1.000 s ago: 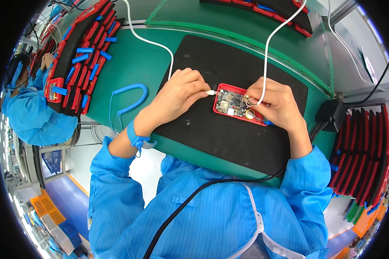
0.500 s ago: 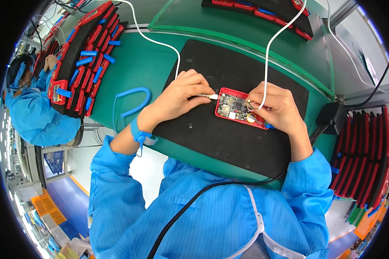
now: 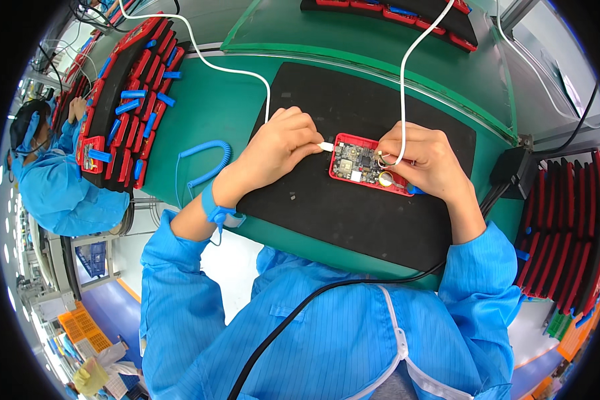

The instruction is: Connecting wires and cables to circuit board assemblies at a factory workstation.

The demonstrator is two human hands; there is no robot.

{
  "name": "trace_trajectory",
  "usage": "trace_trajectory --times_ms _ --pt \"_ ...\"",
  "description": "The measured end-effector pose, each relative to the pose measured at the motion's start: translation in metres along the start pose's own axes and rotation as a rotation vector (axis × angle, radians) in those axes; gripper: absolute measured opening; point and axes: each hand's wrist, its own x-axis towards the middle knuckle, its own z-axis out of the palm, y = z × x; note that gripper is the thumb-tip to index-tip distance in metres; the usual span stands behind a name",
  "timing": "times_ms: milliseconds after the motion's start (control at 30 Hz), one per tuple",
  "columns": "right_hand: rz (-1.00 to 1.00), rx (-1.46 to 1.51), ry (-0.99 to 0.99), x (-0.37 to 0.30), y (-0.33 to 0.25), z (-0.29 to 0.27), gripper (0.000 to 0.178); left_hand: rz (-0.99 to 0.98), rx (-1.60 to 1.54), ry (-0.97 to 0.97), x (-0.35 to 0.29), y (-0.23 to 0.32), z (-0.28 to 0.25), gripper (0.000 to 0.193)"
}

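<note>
A green circuit board (image 3: 357,160) lies in a shallow red case (image 3: 333,175) on the black mat. My left hand (image 3: 277,147) is closed, with thumb and index finger pinching a white cable plug (image 3: 325,146) at the case's left end. A blue wrist strap (image 3: 215,210) circles my left wrist. Over the case's right part, my right hand (image 3: 428,159) is closed on the end of a second white cable (image 3: 403,80) that hangs from above; its tip is partly hidden by my fingers. Below the fingertips sits a round yellow-edged part (image 3: 386,179). A blue piece (image 3: 415,190) shows under my right hand.
Racks of red cases with blue pieces stand at left (image 3: 130,110) and right (image 3: 560,233). Another red-and-black rack (image 3: 407,20) lies beyond the green-edged panel. A coiled blue cord (image 3: 210,160) rests on the green table (image 3: 187,123). At far left sits a person in blue (image 3: 60,180).
My left fingers have drawn together on the plug, which stays at the case's left end. My right hand keeps its pinch on the cable. The whole view has shifted slightly.
</note>
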Motion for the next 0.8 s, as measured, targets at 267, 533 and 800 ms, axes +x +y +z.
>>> trace_trajectory --times_ms 267,533,800 --pt "0.006 0.009 -0.006 -0.004 -0.002 0.002 0.012 -0.048 -0.132 -0.102 0.001 -0.003 0.0 0.014" --pt "-0.024 -0.002 -0.012 0.006 0.001 -0.003 0.013 0.104 0.129 0.135 0.033 0.019 -0.058 0.065" --pt "0.058 -0.015 -0.052 0.011 -0.021 -0.019 0.008 0.85 0.089 0.31 0.079 0.134 -0.256 0.116"
